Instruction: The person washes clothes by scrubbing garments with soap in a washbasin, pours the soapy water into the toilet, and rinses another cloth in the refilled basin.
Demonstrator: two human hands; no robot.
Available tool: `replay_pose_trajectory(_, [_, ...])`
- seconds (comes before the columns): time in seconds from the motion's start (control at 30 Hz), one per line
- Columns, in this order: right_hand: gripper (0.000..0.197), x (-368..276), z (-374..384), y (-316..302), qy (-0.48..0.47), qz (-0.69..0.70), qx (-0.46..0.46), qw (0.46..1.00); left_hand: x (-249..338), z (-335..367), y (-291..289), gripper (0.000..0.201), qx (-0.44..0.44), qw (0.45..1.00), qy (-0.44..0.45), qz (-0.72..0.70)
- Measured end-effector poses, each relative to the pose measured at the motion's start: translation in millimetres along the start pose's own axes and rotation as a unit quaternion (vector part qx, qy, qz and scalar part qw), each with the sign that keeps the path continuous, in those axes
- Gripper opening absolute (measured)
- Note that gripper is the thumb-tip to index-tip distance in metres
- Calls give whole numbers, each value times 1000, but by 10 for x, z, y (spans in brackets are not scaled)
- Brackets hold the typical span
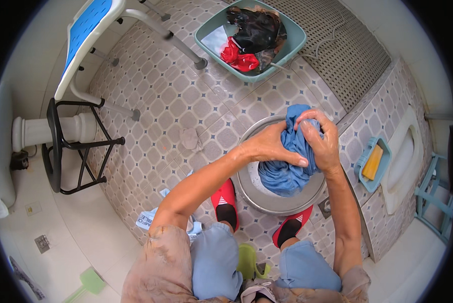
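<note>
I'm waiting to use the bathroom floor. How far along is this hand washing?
Nothing looks finished. In hand: both the left hand and right hand grip a bunched blue garment over the metal basin. Probably left: black and red clothes heaped in the teal tub, plus a small grey cloth on the tiles. The yellow soap bar sits in its blue dish.

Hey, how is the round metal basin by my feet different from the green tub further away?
The metal basin is round and silvery; the green tub is rectangular and teal. The metal basin holds one blue cloth, gripped by the left hand and right hand; the green tub holds dark, red and white laundry, untouched. Both sit on the tiled floor.
</note>
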State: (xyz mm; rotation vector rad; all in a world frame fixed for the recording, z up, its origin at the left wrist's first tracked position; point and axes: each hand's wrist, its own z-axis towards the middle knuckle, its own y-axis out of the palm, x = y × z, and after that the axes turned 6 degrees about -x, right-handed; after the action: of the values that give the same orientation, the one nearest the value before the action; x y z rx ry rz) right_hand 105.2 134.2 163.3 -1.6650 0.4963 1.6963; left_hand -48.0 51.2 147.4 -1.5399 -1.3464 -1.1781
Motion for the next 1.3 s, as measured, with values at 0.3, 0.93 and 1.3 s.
replay_pose_trajectory(0.3, [43, 95, 202, -143, -21, 186, 115, 976, -251, 151, -544, 45, 34, 876, 1, -481])
replay_pose_trajectory(0.93, [18, 853, -561, 507, 274, 152, -47, 948, -388, 1235, -2686, 40, 356, 718, 57, -596])
replay_pose_trajectory(1.3, [46, 1703, -1060, 747, 78, -499, -116, 855, -1015, 13, -2845, 47, 304, 922, 15, -238])
